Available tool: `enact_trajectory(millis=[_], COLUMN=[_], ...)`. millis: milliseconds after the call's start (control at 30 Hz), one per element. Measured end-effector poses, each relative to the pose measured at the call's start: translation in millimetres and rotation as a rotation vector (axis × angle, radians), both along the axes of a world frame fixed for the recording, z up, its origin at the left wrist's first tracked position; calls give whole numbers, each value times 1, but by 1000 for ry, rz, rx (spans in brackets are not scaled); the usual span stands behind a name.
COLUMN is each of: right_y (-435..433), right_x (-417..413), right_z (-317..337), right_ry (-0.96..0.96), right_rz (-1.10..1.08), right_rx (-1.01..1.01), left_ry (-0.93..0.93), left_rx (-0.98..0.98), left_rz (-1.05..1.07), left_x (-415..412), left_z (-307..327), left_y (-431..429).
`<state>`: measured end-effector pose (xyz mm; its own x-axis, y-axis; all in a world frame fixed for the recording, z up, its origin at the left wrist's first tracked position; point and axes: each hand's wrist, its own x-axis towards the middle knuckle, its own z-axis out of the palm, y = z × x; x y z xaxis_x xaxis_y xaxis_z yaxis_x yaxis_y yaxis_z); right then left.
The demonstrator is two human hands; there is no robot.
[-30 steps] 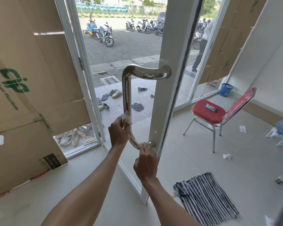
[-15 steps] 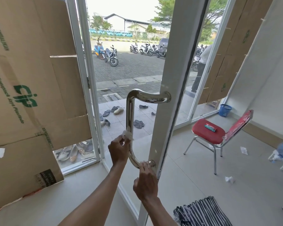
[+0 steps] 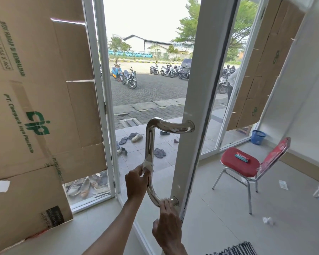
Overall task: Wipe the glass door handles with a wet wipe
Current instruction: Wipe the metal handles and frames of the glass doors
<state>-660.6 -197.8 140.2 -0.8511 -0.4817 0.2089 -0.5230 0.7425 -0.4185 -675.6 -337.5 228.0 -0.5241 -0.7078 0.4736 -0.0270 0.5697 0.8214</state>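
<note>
A shiny steel C-shaped door handle (image 3: pixel 150 142) is fixed to the white frame of the open glass door (image 3: pixel 197 111). My left hand (image 3: pixel 136 183) grips the handle's vertical bar low down, with a white wet wipe (image 3: pixel 147 165) wrapped round the bar above my fingers. My right hand (image 3: pixel 167 227) holds the handle's lower bend near its mount, fingers curled over the tube.
Cardboard sheets (image 3: pixel 35 107) cover the left window. A red chair (image 3: pixel 247 168) with a small packet on its seat stands at the right, a blue bin (image 3: pixel 257 137) behind it. Crumpled tissues (image 3: pixel 267 220) lie on the tiled floor. A striped mat (image 3: pixel 234 251) lies by my feet.
The view has tilted upward, so the handle sits lower in frame. My left hand with the wipe has slid slightly up the vertical bar. My right hand stays on the lower bend.
</note>
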Motion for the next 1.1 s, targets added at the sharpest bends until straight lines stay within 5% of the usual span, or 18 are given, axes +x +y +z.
enact_trajectory(millis=[133, 500, 900, 1100], right_y=[1, -2, 1, 1], right_x=[-1, 5, 11, 8], right_z=[0, 6, 21, 27], right_ry=[-15, -23, 7, 64], right_rz=[7, -25, 15, -13], right_rx=[17, 21, -17, 61], left_ry=[-58, 225, -345, -479], left_rx=[30, -24, 116, 231], left_rz=[-33, -13, -27, 12], left_x=[2, -5, 5, -1], left_z=[2, 55, -13, -42], left_y=[-1, 6, -5, 0])
